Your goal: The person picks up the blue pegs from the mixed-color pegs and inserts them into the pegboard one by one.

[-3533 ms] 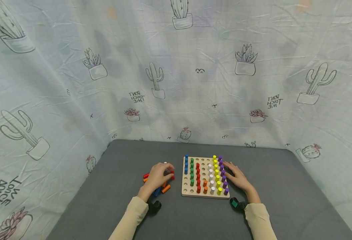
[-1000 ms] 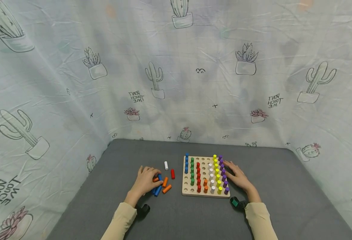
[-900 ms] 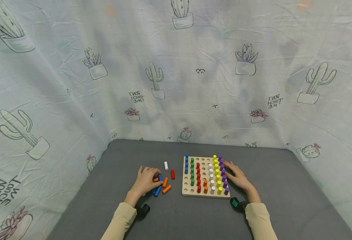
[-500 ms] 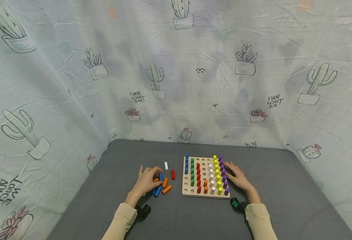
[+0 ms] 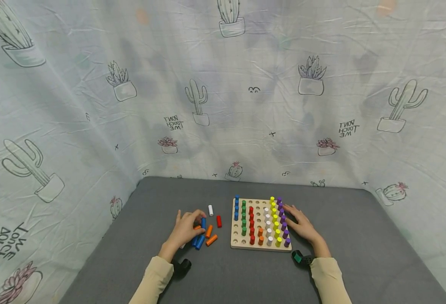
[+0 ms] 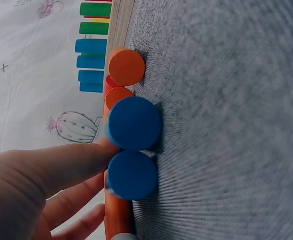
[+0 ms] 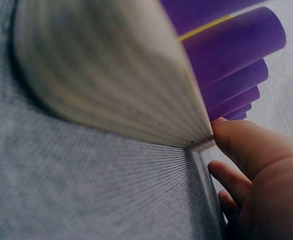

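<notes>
In the head view my left hand [image 5: 185,230] pinches a blue peg [image 5: 203,223] between thumb and fingers, low over a small pile. More blue pegs [image 5: 200,242] lie just below it, and orange pegs [image 5: 209,231] are to its right. From the left wrist, the round ends of two blue pegs [image 6: 135,123] face the camera and partly hide the fingertips. My right hand [image 5: 303,223] rests at the right side of a wooden pegboard [image 5: 240,235]. Its fingertips touch the board's edge beside the purple pegs [image 7: 241,45], as the right wrist view shows.
Columns of blue, green, red, orange, white, yellow and purple pegs stand in the board, with several bare holes between. A white peg [image 5: 210,210] and a red peg [image 5: 218,221] lie loose between pile and board. Behind the grey table [image 5: 242,278] hangs a printed curtain [image 5: 223,105].
Over the earlier frames my left hand moves left from beside the red peg to the blue pegs, uncovering the white and red pegs. Lately it barely shifts. My right hand stays put.
</notes>
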Available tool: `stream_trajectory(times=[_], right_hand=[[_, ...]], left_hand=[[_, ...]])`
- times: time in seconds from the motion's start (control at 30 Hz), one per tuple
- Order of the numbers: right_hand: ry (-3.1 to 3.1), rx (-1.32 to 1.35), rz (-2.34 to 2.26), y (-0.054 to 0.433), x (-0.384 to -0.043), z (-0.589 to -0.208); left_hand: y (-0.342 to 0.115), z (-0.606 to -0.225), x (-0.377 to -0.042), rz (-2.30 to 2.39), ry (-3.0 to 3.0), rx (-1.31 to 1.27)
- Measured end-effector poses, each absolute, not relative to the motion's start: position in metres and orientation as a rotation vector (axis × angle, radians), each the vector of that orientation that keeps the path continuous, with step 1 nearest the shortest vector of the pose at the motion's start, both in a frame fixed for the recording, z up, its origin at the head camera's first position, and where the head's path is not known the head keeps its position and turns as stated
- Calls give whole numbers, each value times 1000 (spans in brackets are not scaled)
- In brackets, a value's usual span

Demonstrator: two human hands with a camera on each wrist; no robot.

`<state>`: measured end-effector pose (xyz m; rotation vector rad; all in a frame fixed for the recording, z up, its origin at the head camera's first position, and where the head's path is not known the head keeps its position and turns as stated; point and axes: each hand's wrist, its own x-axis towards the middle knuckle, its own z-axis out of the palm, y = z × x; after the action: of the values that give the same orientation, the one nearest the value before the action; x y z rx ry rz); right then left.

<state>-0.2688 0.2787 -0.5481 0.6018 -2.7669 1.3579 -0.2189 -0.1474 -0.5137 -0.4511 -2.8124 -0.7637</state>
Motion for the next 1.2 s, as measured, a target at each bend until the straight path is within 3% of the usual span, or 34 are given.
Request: stream_trajectory(times=[1.2], right_hand=[[-2759, 628, 1340, 280, -270, -550]], left_hand=[[-138, -511, -227, -787, -2742, -369]])
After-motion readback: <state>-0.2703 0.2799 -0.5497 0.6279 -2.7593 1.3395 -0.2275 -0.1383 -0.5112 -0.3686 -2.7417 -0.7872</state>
